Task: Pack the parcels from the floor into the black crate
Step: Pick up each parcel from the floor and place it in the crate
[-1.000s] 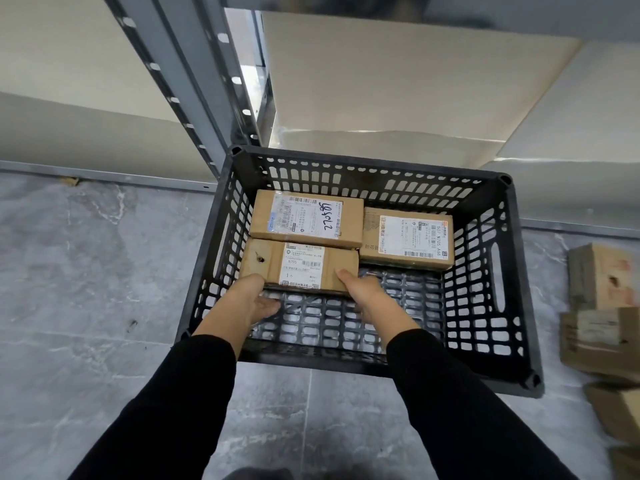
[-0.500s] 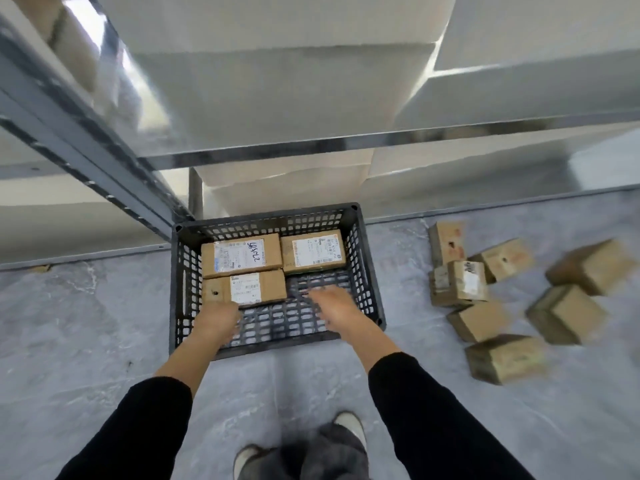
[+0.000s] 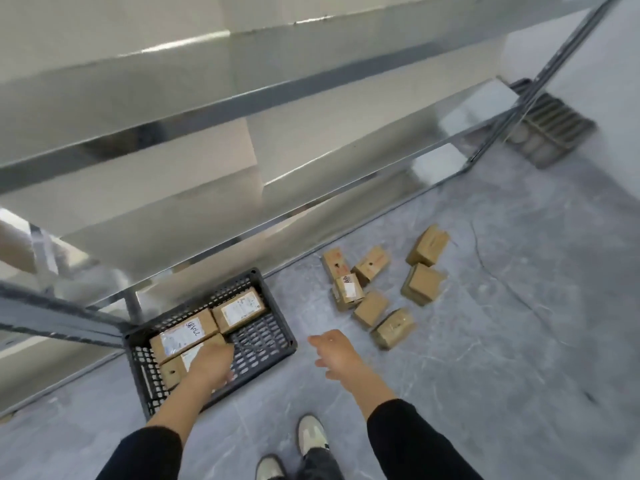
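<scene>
Counting three parcels (image 3: pixel 183 336) in the black crate (image 3: pixel 259 337), I see seven boxes (image 3: pixel 422 284) waiting on the floor (image 3: pixel 519 341); right hand (image 3: pixel 334 353) spread and empty, left hand (image 3: pixel 211 362) grip unclear.

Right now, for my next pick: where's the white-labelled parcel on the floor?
Head view, right of the black crate: the white-labelled parcel lies among the loose parcels, beyond the right hand.

I see the black crate (image 3: pixel 263 336) under the left hand (image 3: pixel 213 363), mesh-walled and flat on the floor. Three brown parcels lie flat inside it: a scribbled-label parcel (image 3: pixel 183 336) and a second parcel (image 3: pixel 239 310) beyond the hand, and a third parcel (image 3: pixel 175 368) partly hidden beneath it. Seven loose parcels (image 3: pixel 370 308) lie scattered just beyond the right hand (image 3: pixel 332 353) — some tilted.
</scene>
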